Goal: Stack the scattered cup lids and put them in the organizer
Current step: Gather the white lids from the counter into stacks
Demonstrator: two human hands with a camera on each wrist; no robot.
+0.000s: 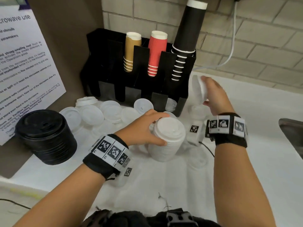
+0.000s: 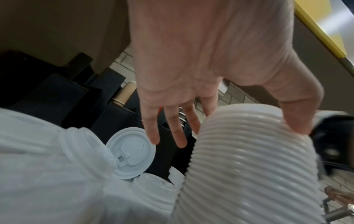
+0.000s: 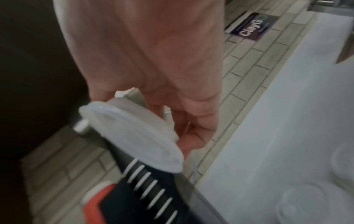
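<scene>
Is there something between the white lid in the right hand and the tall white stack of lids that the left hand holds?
Nothing visible blocks it. The right hand holds the white lid up in the air beside the organizer, and the white stack under the left hand stands nearer, its top uncovered.

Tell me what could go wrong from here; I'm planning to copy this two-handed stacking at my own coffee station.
1. The tall white lid stack is steadied only near its top by the left hand; a nudge could topple it onto the loose lids behind it.
2. The right hand pinches a lid by its edge beside the organizer; it could slip, or bump the tall black cup stack.
</scene>
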